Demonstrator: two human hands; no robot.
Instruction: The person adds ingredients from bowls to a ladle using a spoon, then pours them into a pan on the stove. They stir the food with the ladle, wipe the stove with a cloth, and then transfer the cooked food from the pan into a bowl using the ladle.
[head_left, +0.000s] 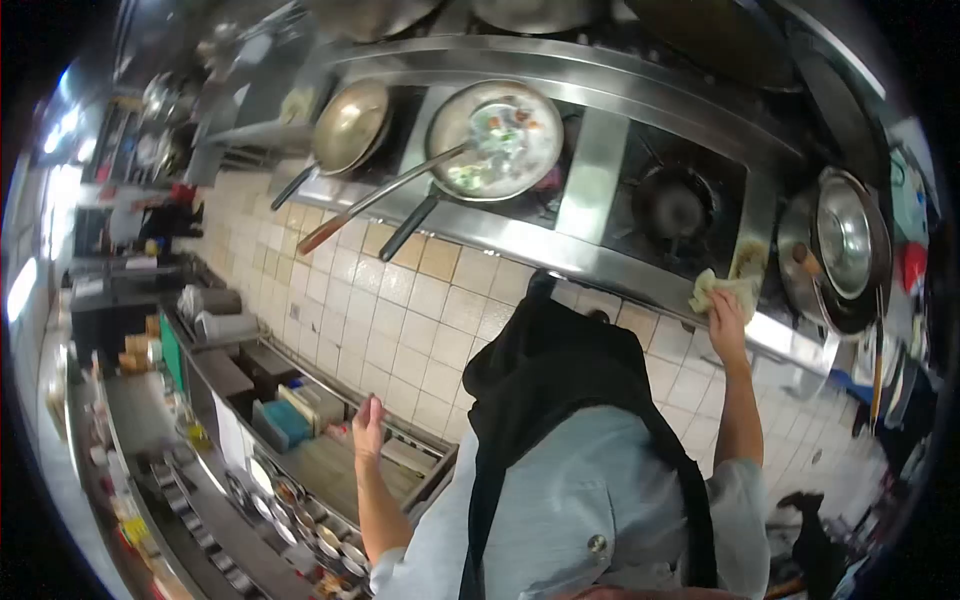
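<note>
My right hand (pixel 728 318) is closed on a pale yellow cloth (pixel 722 292), which lies against the front edge of the stove (pixel 590 190) at the right. Brown grime (pixel 750 258) marks the steel just beyond the cloth. My left hand (pixel 368 428) hangs low at the left with its fingers extended and nothing in it. On the middle burner stands a frying pan (pixel 450 110) of pale, bubbling liquid with green and orange-red pieces. A ladle with a wooden handle (pixel 322 237) rests in the pan, its handle sticking out past the stove front.
A second pan (pixel 350 128) sits tilted at the stove's left end. Beside the cloth is a bare burner (pixel 675 205). Stacked metal bowls (pixel 845 240) stand at the right. Behind my left hand runs a counter (pixel 225 375) with containers. The floor is tiled (pixel 430 330).
</note>
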